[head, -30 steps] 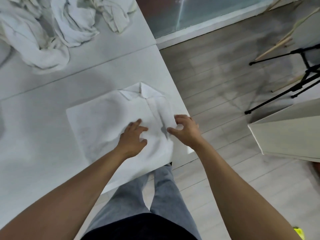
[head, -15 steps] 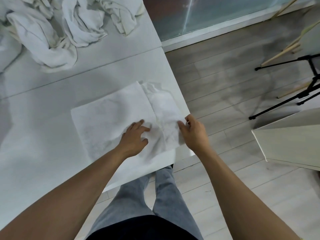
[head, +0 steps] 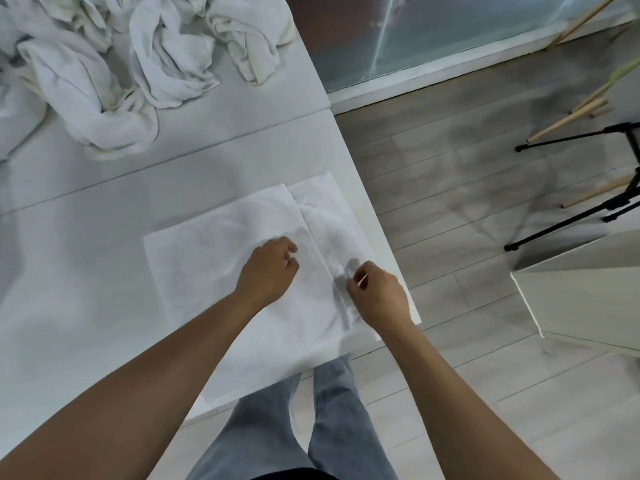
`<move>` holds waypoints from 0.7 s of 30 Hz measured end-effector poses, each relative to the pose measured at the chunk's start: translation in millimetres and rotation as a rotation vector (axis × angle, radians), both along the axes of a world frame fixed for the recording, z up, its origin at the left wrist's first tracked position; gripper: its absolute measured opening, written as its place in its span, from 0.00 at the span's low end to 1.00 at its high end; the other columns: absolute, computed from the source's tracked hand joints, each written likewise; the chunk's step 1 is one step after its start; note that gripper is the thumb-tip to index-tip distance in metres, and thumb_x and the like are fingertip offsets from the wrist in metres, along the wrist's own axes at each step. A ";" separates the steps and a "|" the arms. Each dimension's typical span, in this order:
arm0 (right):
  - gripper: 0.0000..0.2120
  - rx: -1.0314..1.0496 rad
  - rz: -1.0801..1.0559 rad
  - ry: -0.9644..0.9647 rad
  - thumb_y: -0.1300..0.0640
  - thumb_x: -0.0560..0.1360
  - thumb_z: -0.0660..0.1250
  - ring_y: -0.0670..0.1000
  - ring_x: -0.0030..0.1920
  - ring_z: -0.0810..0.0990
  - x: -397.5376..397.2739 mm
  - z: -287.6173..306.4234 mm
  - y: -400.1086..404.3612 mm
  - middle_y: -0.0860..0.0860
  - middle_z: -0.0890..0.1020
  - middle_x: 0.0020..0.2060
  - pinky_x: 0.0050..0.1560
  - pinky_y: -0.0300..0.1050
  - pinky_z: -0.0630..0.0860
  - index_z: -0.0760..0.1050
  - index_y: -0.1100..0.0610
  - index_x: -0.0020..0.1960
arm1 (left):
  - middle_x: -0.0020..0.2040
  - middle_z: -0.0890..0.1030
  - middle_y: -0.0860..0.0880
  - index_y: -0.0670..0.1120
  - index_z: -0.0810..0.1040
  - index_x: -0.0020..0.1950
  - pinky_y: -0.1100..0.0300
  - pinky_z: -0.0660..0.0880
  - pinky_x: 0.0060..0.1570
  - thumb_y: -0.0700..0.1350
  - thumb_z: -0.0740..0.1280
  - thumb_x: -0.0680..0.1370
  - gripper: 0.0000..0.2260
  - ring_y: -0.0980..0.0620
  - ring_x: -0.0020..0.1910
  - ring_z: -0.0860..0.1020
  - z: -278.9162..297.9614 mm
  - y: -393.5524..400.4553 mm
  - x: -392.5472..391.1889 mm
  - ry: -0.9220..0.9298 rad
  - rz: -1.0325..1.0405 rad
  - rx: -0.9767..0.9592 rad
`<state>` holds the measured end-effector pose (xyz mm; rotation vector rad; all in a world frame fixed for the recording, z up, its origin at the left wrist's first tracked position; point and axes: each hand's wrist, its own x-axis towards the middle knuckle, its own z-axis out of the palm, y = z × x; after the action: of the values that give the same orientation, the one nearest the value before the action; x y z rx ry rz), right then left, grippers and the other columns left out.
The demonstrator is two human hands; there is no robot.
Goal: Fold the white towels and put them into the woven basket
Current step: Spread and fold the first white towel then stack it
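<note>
Folding one white towel [head: 221, 258] is the job right now. It lies flat on the white table [head: 86, 323], near the table's corner. A strip on its right side is already turned over, and the edge of that strip runs between the two hands.

The left hand [head: 268, 271] rests on the towel just left of that edge. Its fingers are curled under, and I cannot tell if they pinch any cloth. The right hand [head: 377, 296] sits on the turned strip, just right of the edge. Its thumb and fingers come together at the cloth like a small pinch, but how much they hold is hard to see.

I think this is still an early fold. Next, the towel likely needs one more fold to make it small, with one hand pressing down while the other lifts a side over.

Counting now: two hands, one flat towel, and a heap of crumpled towels [head: 104, 81] far ahead of both hands at the back of the table. I can pick out about three bunches there, maybe more. The woven basket is not in view, so I count none.
</note>
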<state>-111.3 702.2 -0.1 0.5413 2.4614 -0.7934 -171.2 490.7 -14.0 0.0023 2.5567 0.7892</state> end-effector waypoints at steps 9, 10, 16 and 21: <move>0.02 -0.026 -0.007 0.000 0.55 0.75 0.65 0.49 0.40 0.76 39.7 -24.5 -31.2 0.46 0.76 0.41 0.46 0.49 0.77 0.75 0.48 0.46 | 0.58 0.79 0.41 0.40 0.68 0.65 0.52 0.71 0.49 0.56 0.66 0.78 0.24 0.39 0.58 0.79 -1.1 46.7 -93.1 -0.013 0.137 -0.343; 0.03 -0.035 -0.010 0.001 0.55 0.75 0.65 0.48 0.40 0.75 40.9 -26.1 -30.1 0.45 0.77 0.40 0.45 0.47 0.76 0.74 0.48 0.44 | 0.60 0.78 0.41 0.40 0.67 0.66 0.51 0.73 0.52 0.57 0.67 0.78 0.26 0.38 0.60 0.78 -3.5 49.7 -97.1 -0.032 0.152 -0.369; 0.03 -0.172 -0.092 -0.026 0.55 0.79 0.67 0.50 0.42 0.79 46.0 -23.3 -22.9 0.45 0.80 0.40 0.46 0.47 0.78 0.74 0.49 0.50 | 0.53 0.81 0.41 0.40 0.75 0.55 0.53 0.73 0.48 0.45 0.68 0.75 0.12 0.40 0.52 0.80 -3.8 42.1 -105.0 -0.004 0.209 -0.342; 0.01 -0.350 -0.175 -0.009 0.49 0.83 0.65 0.42 0.44 0.79 50.9 -6.1 -21.1 0.38 0.79 0.44 0.44 0.34 0.75 0.74 0.45 0.54 | 0.36 0.82 0.45 0.43 0.72 0.42 0.51 0.80 0.43 0.51 0.59 0.71 0.11 0.41 0.35 0.83 13.7 28.4 -94.9 0.055 0.454 -0.127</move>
<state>-60.3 681.0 -6.2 0.6284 2.2164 -1.2564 -266.2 519.0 -0.3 -0.6235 2.6894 0.7891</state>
